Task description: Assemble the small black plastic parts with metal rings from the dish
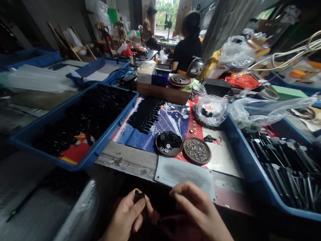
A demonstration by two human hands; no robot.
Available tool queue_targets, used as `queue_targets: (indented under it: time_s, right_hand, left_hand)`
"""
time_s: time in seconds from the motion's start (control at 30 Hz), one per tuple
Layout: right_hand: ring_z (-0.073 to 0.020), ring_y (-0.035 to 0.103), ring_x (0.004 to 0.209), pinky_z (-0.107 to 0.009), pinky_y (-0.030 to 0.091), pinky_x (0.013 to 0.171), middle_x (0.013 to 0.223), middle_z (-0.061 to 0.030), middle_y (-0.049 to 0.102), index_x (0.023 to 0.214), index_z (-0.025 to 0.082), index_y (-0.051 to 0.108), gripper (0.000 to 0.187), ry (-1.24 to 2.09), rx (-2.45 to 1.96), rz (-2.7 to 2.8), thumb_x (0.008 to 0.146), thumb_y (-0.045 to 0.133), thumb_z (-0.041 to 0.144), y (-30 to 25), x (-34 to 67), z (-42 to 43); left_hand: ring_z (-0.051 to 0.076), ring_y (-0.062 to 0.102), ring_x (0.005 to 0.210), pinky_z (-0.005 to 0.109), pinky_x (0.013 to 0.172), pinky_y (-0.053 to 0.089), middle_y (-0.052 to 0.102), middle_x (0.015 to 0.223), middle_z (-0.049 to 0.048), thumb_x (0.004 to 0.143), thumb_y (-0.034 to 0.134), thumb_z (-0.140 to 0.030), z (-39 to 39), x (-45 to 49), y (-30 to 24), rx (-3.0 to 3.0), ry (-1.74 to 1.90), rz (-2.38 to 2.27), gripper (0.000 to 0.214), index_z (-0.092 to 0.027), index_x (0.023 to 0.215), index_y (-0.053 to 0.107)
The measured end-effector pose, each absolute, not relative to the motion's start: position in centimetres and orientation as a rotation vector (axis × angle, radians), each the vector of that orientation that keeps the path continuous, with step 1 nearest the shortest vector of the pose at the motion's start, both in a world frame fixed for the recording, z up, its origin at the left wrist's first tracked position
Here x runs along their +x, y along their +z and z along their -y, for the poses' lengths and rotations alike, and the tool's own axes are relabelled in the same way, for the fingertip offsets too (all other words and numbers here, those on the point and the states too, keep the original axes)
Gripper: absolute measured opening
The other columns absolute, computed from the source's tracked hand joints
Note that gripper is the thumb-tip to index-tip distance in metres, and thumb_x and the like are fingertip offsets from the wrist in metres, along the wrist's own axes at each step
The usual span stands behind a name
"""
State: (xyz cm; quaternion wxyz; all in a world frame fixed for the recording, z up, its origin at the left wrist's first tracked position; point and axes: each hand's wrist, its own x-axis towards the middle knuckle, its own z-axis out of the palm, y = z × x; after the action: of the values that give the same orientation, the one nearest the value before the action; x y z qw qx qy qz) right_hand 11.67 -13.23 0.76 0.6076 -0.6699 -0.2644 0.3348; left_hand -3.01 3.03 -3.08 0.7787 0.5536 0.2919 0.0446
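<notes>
My left hand (pixel 126 218) is closed around a small dark part (pixel 139 196), whose tip shows between thumb and forefinger. The rest of that part is hidden by the fingers and the dark clothing below. To its right, my right hand (pixel 195 204) is raised near the table edge, fingers bent and tips close together; anything between them is too small to make out. Beyond it lies a pale metal plate (pixel 185 175). Behind the plate stand a round dish (pixel 157 148) of black and white discs and a brown dish (pixel 197 162) of small metal pieces, seemingly screws.
Blue trays of black parts flank me, one on the left (pixel 102 147) and one on the right (pixel 276 196). A row of black pieces (pixel 145 115) lies on the printed sheet. Farther back are a plastic bag (pixel 211 110), a wooden box (pixel 163 93) and two people.
</notes>
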Motion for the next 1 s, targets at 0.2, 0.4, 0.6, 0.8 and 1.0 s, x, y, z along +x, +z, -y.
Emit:
queue_targets:
  time_s: [0.2,0.4,0.6,0.8,1.0]
  right_hand:
    - [-0.0188,0.062,0.073,-0.028,0.048,0.065,0.082,-0.0043,0.066,0.095,0.02,0.062,0.019,0.269,-1.942,0.967,0.097,0.052,0.037,1.7,18.2,10.4]
    - [-0.0196,0.063,0.07,-0.027,0.044,0.063,0.083,-0.0058,0.069,0.087,0.019,0.067,0.009,0.166,-2.154,1.151,0.085,0.057,0.018,0.4,24.0,5.7]
    - [-0.0222,0.063,0.074,-0.029,0.041,0.065,0.089,-0.0091,0.068,0.094,0.016,0.069,0.011,0.162,-2.315,1.265,0.084,0.063,0.017,-0.9,25.0,4.3]
    - [-0.0194,0.062,0.075,-0.026,0.037,0.064,0.087,-0.006,0.067,0.09,0.018,0.066,0.007,0.176,-2.396,1.265,0.087,0.06,0.015,-0.9,24.7,4.4]
    - [-0.0193,0.062,0.077,-0.026,0.035,0.062,0.093,-0.0056,0.067,0.096,0.018,0.065,0.009,0.227,-2.435,1.287,0.087,0.064,0.017,-0.5,24.2,4.6]
  left_hand:
    - [0.0,0.027,0.035,0.017,0.036,0.011,0.066,0.063,0.0011,0.086,0.06,-0.061,-2.9,-3.8,-3.8,1.185,0.008,-0.63,0.045,-0.015,0.084,0.056]
    - [0.001,0.028,0.033,0.019,0.034,0.011,0.064,0.06,0.0006,0.079,0.058,-0.072,-3.4,-4.3,-4.8,1.244,-0.106,-0.613,0.056,-0.017,0.083,0.054]
    - [0.001,0.029,0.036,0.019,0.036,0.012,0.065,0.068,0.0009,0.078,0.059,-0.073,-3.9,-4.2,-5.9,1.231,-0.141,-0.62,0.057,-0.016,0.087,0.054]
    - [0.0,0.029,0.038,0.018,0.036,0.013,0.065,0.072,0.0006,0.078,0.064,-0.067,-4.0,-3.6,-6.5,1.17,-0.157,-0.529,0.054,-0.016,0.093,0.055]
    - [0.0,0.029,0.037,0.017,0.036,0.013,0.067,0.072,0.0012,0.081,0.065,-0.063,-4.1,-3.3,-6.3,1.169,-0.161,-0.52,0.049,-0.016,0.093,0.055]
